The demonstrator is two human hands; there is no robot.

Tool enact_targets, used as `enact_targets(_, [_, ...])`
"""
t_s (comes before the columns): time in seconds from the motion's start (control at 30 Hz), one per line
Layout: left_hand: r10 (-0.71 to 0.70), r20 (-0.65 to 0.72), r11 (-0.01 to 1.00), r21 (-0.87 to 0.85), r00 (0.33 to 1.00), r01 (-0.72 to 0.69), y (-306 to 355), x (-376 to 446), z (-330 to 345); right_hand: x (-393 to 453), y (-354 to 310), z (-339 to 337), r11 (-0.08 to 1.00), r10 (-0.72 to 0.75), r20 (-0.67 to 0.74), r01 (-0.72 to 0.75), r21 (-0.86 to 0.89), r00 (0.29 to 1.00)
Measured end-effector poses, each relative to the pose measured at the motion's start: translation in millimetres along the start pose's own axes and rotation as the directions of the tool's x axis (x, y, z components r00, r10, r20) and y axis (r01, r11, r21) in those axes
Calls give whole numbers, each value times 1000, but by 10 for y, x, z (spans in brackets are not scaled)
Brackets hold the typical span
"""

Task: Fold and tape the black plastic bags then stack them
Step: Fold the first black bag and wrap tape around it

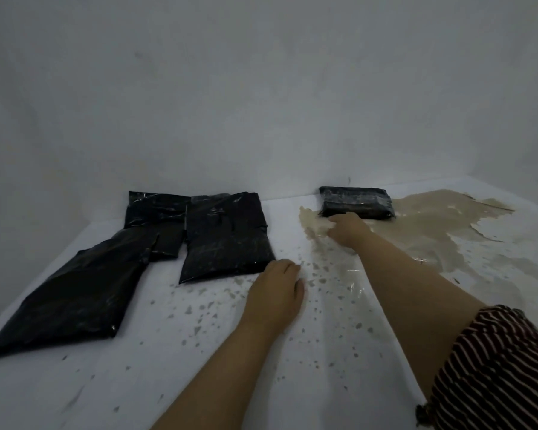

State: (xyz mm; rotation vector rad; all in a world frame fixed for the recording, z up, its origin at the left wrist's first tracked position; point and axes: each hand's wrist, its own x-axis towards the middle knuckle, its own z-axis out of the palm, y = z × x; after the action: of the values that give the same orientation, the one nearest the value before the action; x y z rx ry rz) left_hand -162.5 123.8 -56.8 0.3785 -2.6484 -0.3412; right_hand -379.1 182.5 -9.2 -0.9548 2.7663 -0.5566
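Three flat black plastic bags lie on the left of the white table (199, 352): a long bag (66, 299) running to the near left, a bag at the back (156, 209), and a wider bag (227, 237) beside it. A folded, taped black bundle (356, 201) sits at the back right by the wall. My right hand (345, 231) is at the bundle's front edge, blurred, fingers curled; whether it grips is unclear. My left hand (275, 293) rests palm down on the table, just off the wider bag's near right corner, holding nothing.
The table top has a large brownish peeled patch (432, 231) at the right and many small flecks in the middle. A pale wall (261, 103) rises right behind the bags. A striped sleeve (497, 367) covers my right upper arm.
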Motion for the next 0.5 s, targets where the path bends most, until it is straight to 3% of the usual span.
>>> enact_targets(0.17, [-35,-54,997,-70,998,31,182,565,183,230,79,83,996,90,-58,-90,2,994])
enact_targets(0.33, [-210,183,977,0,960,214,72,1017,445,493,286,116,993,120,-104,-119,11,987])
enact_targets(0.5, [-282,148,959,75,948,274,-42,1132,664,772,463,2,986,153,-146,-141,86,977])
